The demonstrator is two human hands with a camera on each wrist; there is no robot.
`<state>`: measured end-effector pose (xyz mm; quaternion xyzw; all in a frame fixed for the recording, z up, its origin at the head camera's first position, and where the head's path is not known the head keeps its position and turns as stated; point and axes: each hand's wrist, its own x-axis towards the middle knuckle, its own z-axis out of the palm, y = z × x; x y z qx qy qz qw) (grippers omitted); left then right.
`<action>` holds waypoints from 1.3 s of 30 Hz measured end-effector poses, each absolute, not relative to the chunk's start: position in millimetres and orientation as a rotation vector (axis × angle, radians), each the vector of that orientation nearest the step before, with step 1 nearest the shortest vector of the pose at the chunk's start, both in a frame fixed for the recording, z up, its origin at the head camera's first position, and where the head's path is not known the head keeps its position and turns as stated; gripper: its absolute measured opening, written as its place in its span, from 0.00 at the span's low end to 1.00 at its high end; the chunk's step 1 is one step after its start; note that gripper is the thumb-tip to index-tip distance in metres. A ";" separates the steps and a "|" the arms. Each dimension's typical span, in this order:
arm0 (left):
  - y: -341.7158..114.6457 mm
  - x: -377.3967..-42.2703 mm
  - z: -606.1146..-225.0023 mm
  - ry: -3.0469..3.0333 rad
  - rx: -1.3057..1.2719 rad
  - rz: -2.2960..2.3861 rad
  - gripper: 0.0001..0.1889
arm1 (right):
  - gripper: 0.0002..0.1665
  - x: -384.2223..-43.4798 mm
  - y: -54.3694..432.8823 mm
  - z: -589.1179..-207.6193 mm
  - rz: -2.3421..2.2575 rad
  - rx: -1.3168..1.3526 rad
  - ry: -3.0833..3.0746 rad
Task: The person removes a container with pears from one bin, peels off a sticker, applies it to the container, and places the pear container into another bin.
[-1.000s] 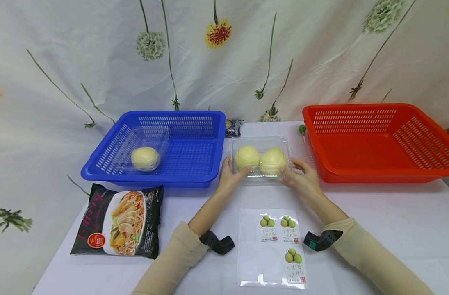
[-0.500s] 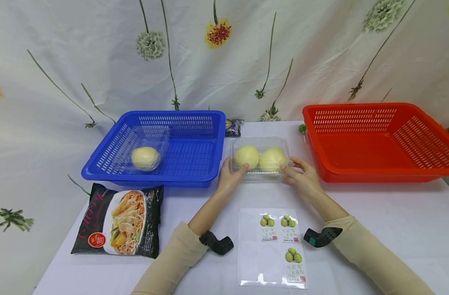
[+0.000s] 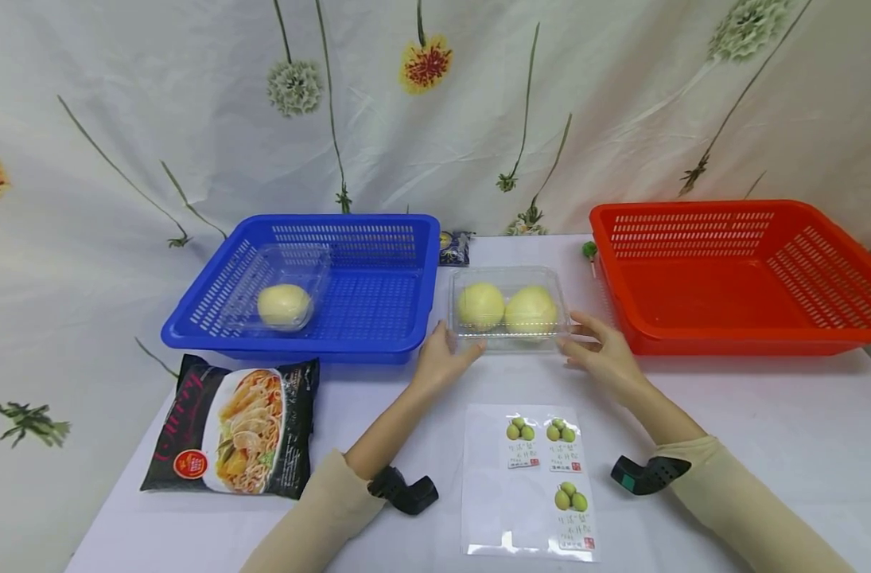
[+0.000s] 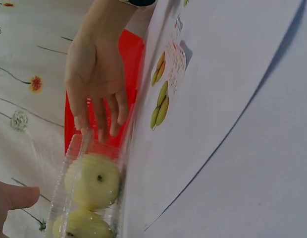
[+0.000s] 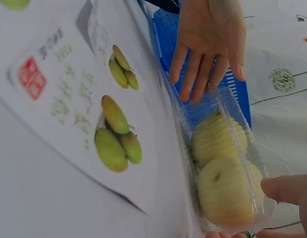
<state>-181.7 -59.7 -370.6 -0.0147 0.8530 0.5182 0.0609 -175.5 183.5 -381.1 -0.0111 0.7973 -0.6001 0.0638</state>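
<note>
A clear plastic clamshell box (image 3: 508,344), its lid down, holds two pale yellow round fruits (image 3: 481,305) between my hands. My left hand (image 3: 438,362) is at the box's left front corner, thumb lifted off the lid and fingers spread along the side. At the right front corner, my right hand (image 3: 603,354) has its thumb and fingers apart, fingertips right by the edge. The left wrist view shows the right hand's (image 4: 96,79) fingers loosely extended at the box end. In the right wrist view the left hand's (image 5: 205,54) fingers are straight beside the fruits.
A blue basket (image 3: 414,338) at left contains another clear box with one fruit (image 3: 285,305). A red basket (image 3: 729,338) stands at right. Nearby are a noodle bag (image 3: 235,430), a label sheet (image 3: 507,509), a small dark packet (image 3: 454,248) and a green-topped lollipop (image 3: 589,251).
Both thumbs have come off the lid and the hands have drawn slightly apart and toward the body. The clamshell box has stayed in place.
</note>
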 end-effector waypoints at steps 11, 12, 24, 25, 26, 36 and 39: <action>-72.0 -160.3 -359.6 2.701 0.315 1.206 0.17 | 0.29 -151.2 210.1 -383.0 -1.518 -0.305 2.603; -70.0 -159.4 -359.7 2.707 0.363 1.195 0.16 | 0.28 -149.4 211.1 -383.3 -1.499 -0.330 2.615; -17.3 -157.7 -369.7 2.647 0.912 0.734 0.20 | 0.21 -138.4 209.9 -387.6 -1.286 -0.613 2.705; -13.2 -158.6 -370.1 2.643 0.921 0.678 0.22 | 0.21 -137.9 210.2 -388.4 -1.270 -0.624 2.709; -9.6 -159.3 -370.3 2.637 0.935 0.621 0.24 | 0.21 -137.5 210.6 -389.0 -1.254 -0.634 2.710; 7.1 -160.9 -372.5 2.616 1.017 0.337 0.29 | 0.19 -129.9 209.3 -392.8 -1.106 -0.725 2.742; 8.6 -162.0 -373.9 2.601 1.009 0.347 0.27 | 0.20 -128.4 207.4 -393.8 -1.081 -0.751 2.752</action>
